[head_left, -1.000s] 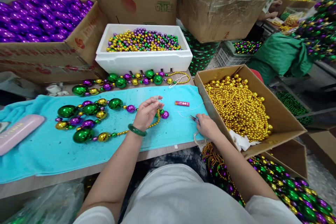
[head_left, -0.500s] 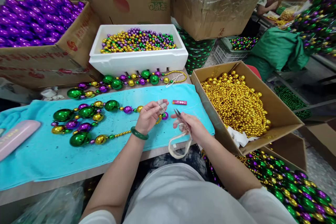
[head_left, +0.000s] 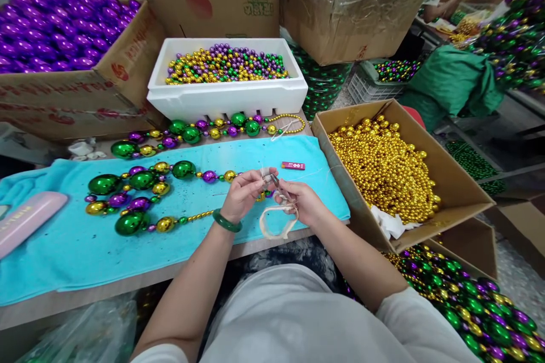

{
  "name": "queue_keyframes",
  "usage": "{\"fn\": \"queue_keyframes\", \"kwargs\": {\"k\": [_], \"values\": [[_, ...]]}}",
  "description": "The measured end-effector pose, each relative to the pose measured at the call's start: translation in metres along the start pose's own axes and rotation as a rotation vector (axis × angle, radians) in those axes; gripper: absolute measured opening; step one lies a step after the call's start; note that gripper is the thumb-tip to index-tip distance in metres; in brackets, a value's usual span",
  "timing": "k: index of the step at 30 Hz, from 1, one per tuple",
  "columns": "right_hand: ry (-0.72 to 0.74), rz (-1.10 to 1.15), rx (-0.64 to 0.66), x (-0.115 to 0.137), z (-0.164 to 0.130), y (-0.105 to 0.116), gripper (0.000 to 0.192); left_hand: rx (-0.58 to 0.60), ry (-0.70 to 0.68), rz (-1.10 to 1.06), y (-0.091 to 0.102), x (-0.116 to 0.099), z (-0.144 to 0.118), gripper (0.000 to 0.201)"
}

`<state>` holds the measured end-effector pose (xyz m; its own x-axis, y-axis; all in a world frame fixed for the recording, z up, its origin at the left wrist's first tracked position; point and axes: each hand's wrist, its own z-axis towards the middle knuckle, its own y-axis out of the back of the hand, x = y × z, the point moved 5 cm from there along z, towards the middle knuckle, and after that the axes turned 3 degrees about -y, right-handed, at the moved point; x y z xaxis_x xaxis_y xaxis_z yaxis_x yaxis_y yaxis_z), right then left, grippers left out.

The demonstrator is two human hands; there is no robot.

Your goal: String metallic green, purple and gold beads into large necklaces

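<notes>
Firstly, beyond the blue towel (head_left: 128,255) stands a white foam box (head_left: 230,96); at right, a carton (head_left: 462,195) of golden beads. A lighter (head_left: 293,165) lies just past the fingers. The bead necklace (head_left: 145,180) stretches from left until the left hand (head_left: 244,193), whose fingertips pinch something too small to tell. The right hand (head_left: 301,201) is closed around metal snips (head_left: 276,181), tips at left fingertips.
</notes>
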<state>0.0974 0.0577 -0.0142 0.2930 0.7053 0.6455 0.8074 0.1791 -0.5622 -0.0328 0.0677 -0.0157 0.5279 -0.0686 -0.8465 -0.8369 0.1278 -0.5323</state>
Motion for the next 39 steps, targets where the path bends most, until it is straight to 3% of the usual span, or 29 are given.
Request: {"fn": "queue_keyframes", "kwargs": {"k": [16,22,25,30,32,34,36,39], "values": [[0.022,-0.004,-0.08,0.001,-0.001,0.007,0.029,0.065,-0.022,0.235,0.001,0.004,0.003,0.017],[0.111,-0.093,-0.126,0.01,-0.001,0.012,0.033,0.048,-0.018,0.237,0.002,0.008,0.003,0.016],[0.236,-0.371,-0.288,0.018,-0.004,0.033,0.038,-0.02,0.006,0.112,0.003,0.008,0.003,0.016],[0.43,-1.34,-0.78,0.028,-0.021,0.071,0.032,-0.105,-0.012,-0.023,0.01,0.003,0.004,0.014],[0.5,-1.521,-0.838,0.027,-0.024,0.07,0.031,-0.1,-0.013,-0.046,0.012,0.002,0.004,0.012],[0.647,-1.455,-0.739,0.025,-0.023,0.057,0.027,-0.095,-0.008,-0.056,0.01,0.001,0.005,0.012],[0.761,-1.26,-0.528,0.021,-0.015,0.036,0.024,-0.093,-0.003,-0.06,0.006,0.001,0.004,0.012],[0.805,-1.055,-0.287,0.015,0.003,0.004,0.014,-0.094,-0.019,-0.057,0.001,-0.003,0.004,0.013]]}}
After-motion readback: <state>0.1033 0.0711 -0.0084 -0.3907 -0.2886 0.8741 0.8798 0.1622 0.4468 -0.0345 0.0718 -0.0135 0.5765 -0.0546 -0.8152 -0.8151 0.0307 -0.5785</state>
